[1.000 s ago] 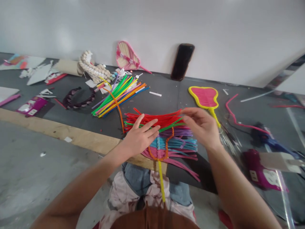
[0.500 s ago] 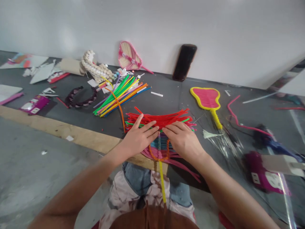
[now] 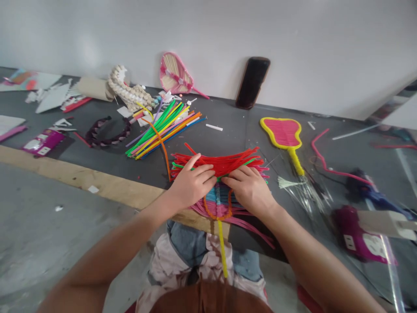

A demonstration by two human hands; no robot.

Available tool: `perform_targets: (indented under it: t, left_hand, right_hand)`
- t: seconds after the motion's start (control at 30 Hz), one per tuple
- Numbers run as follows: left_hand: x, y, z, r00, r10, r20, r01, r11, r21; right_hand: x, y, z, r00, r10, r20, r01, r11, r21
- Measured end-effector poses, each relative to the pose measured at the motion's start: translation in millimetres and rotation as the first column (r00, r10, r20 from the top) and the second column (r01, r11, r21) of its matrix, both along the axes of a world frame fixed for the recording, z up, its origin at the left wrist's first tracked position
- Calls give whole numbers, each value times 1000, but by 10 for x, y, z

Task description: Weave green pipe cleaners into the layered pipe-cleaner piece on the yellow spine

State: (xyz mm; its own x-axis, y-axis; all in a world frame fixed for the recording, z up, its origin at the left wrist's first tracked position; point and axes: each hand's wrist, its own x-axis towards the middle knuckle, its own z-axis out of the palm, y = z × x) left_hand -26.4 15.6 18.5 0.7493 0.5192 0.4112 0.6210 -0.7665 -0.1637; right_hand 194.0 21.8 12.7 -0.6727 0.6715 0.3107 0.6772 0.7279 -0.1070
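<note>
A fan-shaped piece made of pipe cleaners [image 3: 228, 161] lies at the near edge of the dark table [image 3: 228, 130], with red strands on top, then green, purple, blue and pink rows, an orange loop and a yellow stem hanging over my lap. My left hand [image 3: 192, 182] rests flat on its left half, fingers spread and pressing the red and green strands. My right hand [image 3: 249, 189] lies flat on the middle and right part, fingertips meeting the left hand's. Neither hand grips anything.
A loose bundle of coloured pipe cleaners [image 3: 163, 128] lies behind to the left. A finished pink and yellow fan [image 3: 283, 132] lies to the right. A phone [image 3: 252, 82] leans on the wall. Glue guns [image 3: 355, 230] sit at the right; craft scraps at far left.
My right hand came down from pinching the red strands at the right end and now lies flat on the piece beside my left hand. The left hand barely moved.
</note>
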Motion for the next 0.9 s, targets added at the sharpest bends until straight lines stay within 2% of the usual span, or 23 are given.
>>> perform_targets:
  t: [0.13,0.37,0.7,0.9]
  left_hand:
    - [68,77,30,999,8,-38,-8,1000,0]
    - [-22,100,4,994,-84,-73,86,996,16]
    - [-219,-26,-49,985,-82,-150,38,960,-277]
    - [-273,-78,-107,981,-48,-188,-15,948,-319]
  right_hand:
    - [-1,-5,-7,1000,13,11,-13,1000,19]
    - [0,-13,-59,999,12,46,-10,999,-37]
    - [-66,-57,55,972,-42,232,59,996,-66]
    - [-80,-62,88,962,-56,267,90,989,-117]
